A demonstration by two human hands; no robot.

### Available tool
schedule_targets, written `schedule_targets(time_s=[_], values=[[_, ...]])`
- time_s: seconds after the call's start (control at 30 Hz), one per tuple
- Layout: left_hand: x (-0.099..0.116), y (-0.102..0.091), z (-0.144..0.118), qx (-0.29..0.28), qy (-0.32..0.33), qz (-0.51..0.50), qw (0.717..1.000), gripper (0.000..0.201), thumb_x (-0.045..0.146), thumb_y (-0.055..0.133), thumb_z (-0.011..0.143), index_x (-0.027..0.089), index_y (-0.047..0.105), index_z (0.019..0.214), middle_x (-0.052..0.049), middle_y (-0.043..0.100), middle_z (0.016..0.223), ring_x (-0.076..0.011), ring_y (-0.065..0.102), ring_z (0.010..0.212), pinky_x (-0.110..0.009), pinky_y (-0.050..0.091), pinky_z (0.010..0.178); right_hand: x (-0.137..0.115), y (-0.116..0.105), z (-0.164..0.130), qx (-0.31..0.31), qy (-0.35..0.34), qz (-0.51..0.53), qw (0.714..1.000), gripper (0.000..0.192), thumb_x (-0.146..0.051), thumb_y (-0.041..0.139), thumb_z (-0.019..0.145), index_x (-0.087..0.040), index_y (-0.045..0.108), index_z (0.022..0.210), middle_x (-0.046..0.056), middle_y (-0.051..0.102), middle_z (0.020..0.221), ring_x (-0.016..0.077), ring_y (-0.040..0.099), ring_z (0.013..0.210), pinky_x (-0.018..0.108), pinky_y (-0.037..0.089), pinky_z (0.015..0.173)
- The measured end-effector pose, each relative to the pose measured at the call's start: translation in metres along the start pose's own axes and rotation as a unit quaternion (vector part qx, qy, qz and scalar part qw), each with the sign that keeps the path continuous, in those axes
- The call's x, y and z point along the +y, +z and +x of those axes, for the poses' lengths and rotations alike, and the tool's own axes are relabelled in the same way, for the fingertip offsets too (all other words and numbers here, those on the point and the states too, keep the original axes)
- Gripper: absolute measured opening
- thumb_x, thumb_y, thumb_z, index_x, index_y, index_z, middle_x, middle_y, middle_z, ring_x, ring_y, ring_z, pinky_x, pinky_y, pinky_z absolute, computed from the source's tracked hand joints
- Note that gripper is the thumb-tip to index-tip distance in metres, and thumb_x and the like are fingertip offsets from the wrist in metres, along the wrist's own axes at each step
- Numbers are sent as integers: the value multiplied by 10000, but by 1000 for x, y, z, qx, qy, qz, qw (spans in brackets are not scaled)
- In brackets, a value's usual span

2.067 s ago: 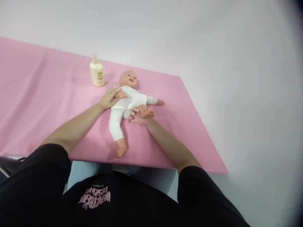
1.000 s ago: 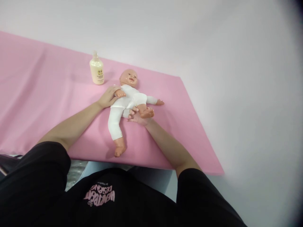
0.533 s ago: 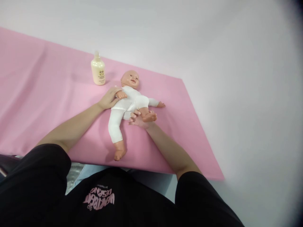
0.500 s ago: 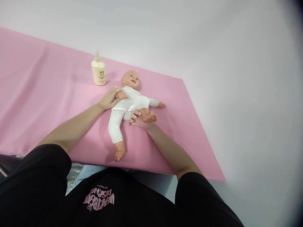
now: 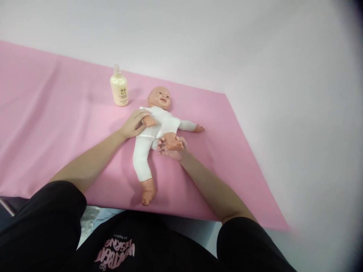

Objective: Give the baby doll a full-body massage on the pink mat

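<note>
A baby doll (image 5: 157, 115) in a white suit lies on its back on the pink cloth, its head pointing away from me. My left hand (image 5: 135, 122) is wrapped about the doll's side and arm at the left, with some fingertips hidden behind the arm. The doll's other arm stretches out to the right. One leg is extended toward me; the other is bent up, its bare foot raised. Under that bent leg, my right hand (image 5: 176, 151) is palm up with curled fingers, holding it from below; the foot covers part of the palm.
A pale yellow pump bottle (image 5: 119, 90) stands upright behind and left of the doll. The pink cloth (image 5: 70, 128) covers the table, whose edge runs diagonally at the right. A white wall or backdrop (image 5: 283, 94) rises beyond it.
The doll's bent leg has swung slightly to the left over my right hand. My left hand stays at the doll's side. The whole view has shifted a little.
</note>
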State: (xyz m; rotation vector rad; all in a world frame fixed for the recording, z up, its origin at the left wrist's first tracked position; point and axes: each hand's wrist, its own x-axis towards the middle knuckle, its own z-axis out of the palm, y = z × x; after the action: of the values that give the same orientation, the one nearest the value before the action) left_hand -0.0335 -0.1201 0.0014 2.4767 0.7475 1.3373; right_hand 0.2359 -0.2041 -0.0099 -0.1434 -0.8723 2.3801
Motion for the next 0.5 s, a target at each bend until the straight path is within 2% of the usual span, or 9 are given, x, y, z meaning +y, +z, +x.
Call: schedule_targets(time_s=[0.07, 0.13, 0.23, 0.27, 0.33, 0.4, 0.5], values=[[-6, 5, -2, 78, -65, -52, 993, 612, 657, 616, 956, 190, 590, 1351, -186, 673, 1298, -339, 631, 1258, -558, 452, 1152, 4, 1, -3, -85, 38, 0, 996, 502, -495, 851, 735, -164, 646, 1053, 103, 756, 1098, 243, 754, 1012, 385, 640, 872], [-16, 8, -3, 170, -132, -112, 970, 683, 728, 627, 921, 223, 556, 1375, -165, 654, 1334, -321, 610, 1302, -535, 432, 1183, 7, 3, -4, -200, 117, -5, 973, 497, -409, 891, 725, -154, 662, 1085, 134, 776, 1118, 267, 769, 1054, 398, 638, 900], [-34, 7, -5, 271, -221, -189, 918, 739, 810, 626, 872, 310, 515, 1405, -116, 601, 1458, -296, 531, 1427, -509, 430, 1206, 7, 11, -2, -353, 262, -56, 897, 480, -214, 887, 762, -140, 652, 1174, 163, 783, 1186, 267, 760, 1159, 380, 616, 979], [-40, 5, -6, 288, -247, -209, 902, 720, 822, 609, 874, 337, 516, 1397, -98, 594, 1479, -290, 524, 1439, -504, 461, 1183, 6, 14, 0, -376, 299, -94, 872, 480, -165, 884, 768, -136, 649, 1185, 162, 777, 1216, 261, 744, 1203, 363, 605, 1006], [-50, 2, -8, 304, -289, -245, 874, 661, 827, 572, 891, 376, 524, 1372, -69, 598, 1488, -289, 544, 1426, -500, 532, 1114, 3, 20, 2, -379, 341, -170, 843, 495, -122, 902, 751, -132, 653, 1178, 150, 765, 1256, 251, 708, 1278, 324, 587, 1044], [-55, -1, -9, 320, -315, -285, 847, 629, 816, 572, 896, 396, 517, 1361, -53, 610, 1474, -295, 569, 1401, -499, 569, 1070, 3, 22, 3, -371, 357, -200, 834, 541, -104, 925, 720, -135, 650, 1185, 143, 758, 1279, 248, 694, 1308, 302, 586, 1049], [-51, -1, -8, 330, -326, -328, 822, 623, 790, 611, 889, 411, 490, 1369, -43, 626, 1443, -296, 576, 1394, -492, 575, 1066, 9, 14, -1, -395, 343, -125, 843, 596, -61, 891, 739, -149, 623, 1264, 153, 761, 1294, 243, 710, 1298, 326, 599, 1057]])
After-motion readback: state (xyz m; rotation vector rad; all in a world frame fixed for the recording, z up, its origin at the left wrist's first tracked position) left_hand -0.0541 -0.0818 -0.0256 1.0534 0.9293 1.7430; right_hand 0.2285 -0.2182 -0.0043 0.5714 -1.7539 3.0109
